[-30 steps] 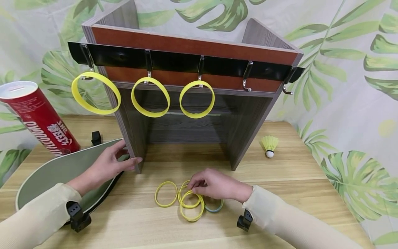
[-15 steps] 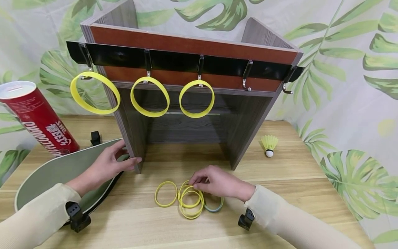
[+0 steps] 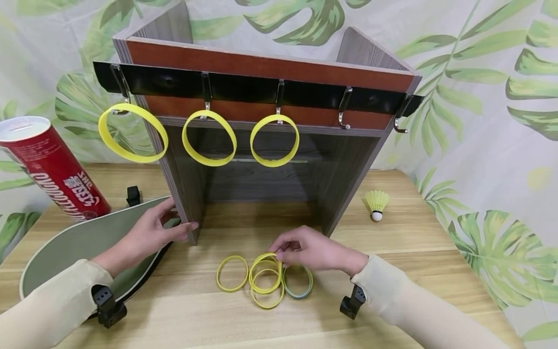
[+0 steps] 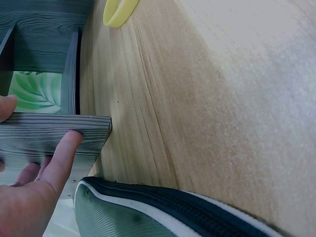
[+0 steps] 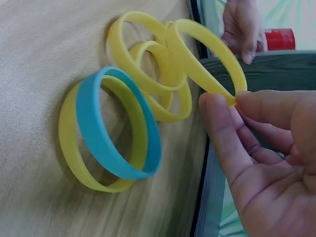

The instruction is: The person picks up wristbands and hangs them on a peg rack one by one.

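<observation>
My right hand [image 3: 311, 249] pinches a yellow wristband [image 5: 191, 63] between thumb and forefinger, tilted above a loose group. In the right wrist view, more yellow wristbands [image 5: 117, 44] lie beside a blue wristband [image 5: 91, 118] that overlaps a yellow one. My left hand [image 3: 150, 232] holds the lower left side panel [image 4: 54, 129] of a grey wooden stand, thumb on one side and fingers on the other. Across the stand's red-brown front [image 3: 261, 58] runs a black hook rail [image 3: 244, 87]. Yellow bands [image 3: 205, 162] hang from its three left hooks; two further hooks [image 3: 344, 109] are at the right.
A grey-green pouch [image 3: 74, 257] with a dark zip lies under my left forearm. Behind it a red can [image 3: 65, 169] stands at the far left. Right of the stand is a yellow shuttlecock [image 3: 377, 203]. A leaf-patterned cloth [image 3: 479, 121] hangs behind the wooden table [image 3: 414, 271].
My right hand has shifted slightly right and up, raising one yellow wristband from the pile; more of the blue one shows. The left hand keeps its place on the panel.
</observation>
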`<act>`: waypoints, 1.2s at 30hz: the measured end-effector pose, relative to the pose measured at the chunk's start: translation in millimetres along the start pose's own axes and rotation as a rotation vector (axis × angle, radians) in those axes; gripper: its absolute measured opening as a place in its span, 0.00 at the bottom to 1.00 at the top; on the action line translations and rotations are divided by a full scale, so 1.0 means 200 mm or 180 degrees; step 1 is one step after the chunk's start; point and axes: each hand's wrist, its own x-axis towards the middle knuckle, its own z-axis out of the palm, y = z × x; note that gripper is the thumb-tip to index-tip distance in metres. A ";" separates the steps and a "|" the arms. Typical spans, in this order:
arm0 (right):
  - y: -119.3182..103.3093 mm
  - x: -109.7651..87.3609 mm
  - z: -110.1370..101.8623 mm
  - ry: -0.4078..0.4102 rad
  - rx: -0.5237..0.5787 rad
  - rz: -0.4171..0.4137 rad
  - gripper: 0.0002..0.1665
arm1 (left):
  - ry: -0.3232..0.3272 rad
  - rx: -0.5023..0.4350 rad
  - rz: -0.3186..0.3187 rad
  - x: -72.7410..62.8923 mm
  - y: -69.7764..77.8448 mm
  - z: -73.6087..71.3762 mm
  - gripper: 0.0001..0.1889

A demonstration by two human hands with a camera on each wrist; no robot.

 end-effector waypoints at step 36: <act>-0.40 -0.29 -0.35 0.1689 0.2256 -0.1444 0.11 | 0.0026 0.0027 -0.0018 0.00 0.00 0.00 0.33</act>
